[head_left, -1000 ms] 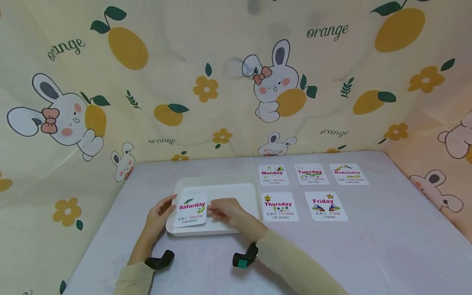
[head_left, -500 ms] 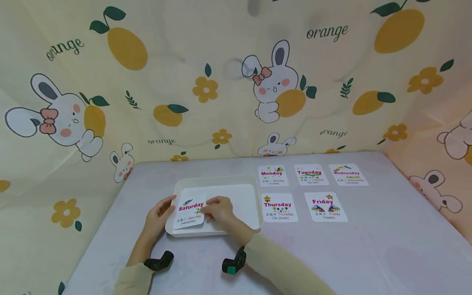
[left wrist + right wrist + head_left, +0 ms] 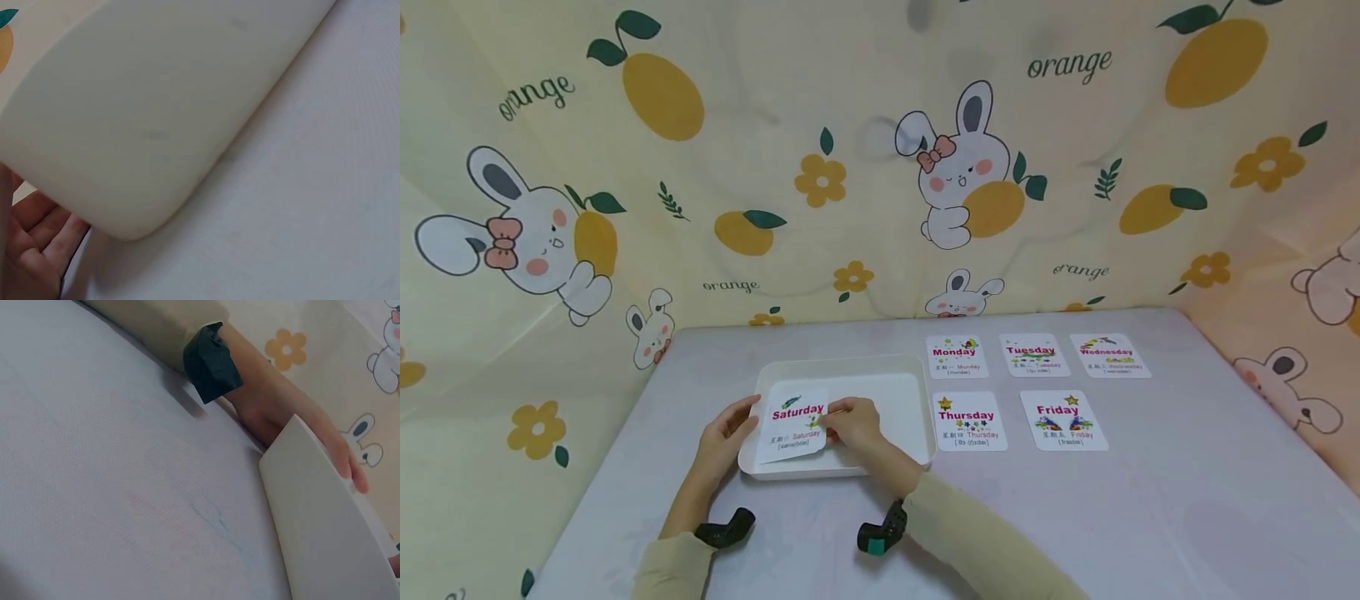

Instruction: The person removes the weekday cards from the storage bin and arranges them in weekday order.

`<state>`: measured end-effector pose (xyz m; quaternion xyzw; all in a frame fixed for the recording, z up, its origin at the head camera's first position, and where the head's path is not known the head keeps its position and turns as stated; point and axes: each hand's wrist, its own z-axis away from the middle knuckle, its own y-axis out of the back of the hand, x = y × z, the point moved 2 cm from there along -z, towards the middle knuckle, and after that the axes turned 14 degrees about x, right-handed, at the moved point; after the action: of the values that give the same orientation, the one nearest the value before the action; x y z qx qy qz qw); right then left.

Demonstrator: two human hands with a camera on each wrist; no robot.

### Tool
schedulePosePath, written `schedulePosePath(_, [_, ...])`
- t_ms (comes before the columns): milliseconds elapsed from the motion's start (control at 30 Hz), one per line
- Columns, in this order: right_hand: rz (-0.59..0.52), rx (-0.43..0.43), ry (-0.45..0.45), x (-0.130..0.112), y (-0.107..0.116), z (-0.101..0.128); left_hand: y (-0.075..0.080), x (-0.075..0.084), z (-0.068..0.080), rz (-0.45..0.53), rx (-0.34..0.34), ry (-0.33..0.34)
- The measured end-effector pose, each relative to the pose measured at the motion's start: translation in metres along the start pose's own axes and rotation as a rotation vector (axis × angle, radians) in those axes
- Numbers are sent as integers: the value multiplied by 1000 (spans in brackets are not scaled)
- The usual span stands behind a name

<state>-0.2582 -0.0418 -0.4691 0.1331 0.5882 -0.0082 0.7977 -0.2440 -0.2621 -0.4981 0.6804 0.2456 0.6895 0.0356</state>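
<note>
A white "Saturday" card [image 3: 793, 425] is in the left half of a white tray [image 3: 880, 467], its right side slightly raised. My right hand [image 3: 857, 425] pinches that card's right edge between thumb and fingers. The right wrist view shows the same hand [image 3: 300, 415] reaching over the tray's wall [image 3: 319, 512], which hides the card there. At the tray's left end, my left hand [image 3: 721, 442] rests its fingers against the rim. In the left wrist view, the left hand [image 3: 40, 250] is partly hidden behind the tray's side [image 3: 156, 137].
To the tray's right lie two rows of cards: Monday [image 3: 957, 367], Tuesday [image 3: 1034, 367] and Wednesday [image 3: 1110, 367] behind, Thursday [image 3: 970, 437] and Friday [image 3: 1063, 437] in front. A pale cloth covers the table [image 3: 1150, 517]. A patterned curtain [image 3: 865, 83] stands behind.
My right hand has moved from beside the Saturday card to pinching its right edge. The card has shifted slightly right and lifted on that side. My left hand stays at the tray.
</note>
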Motion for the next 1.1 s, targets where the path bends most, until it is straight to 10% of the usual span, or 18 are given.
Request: schedulePosePath(1100, [-115, -115, -159, -3, 15, -2, 0, -1, -1, 16, -2, 3])
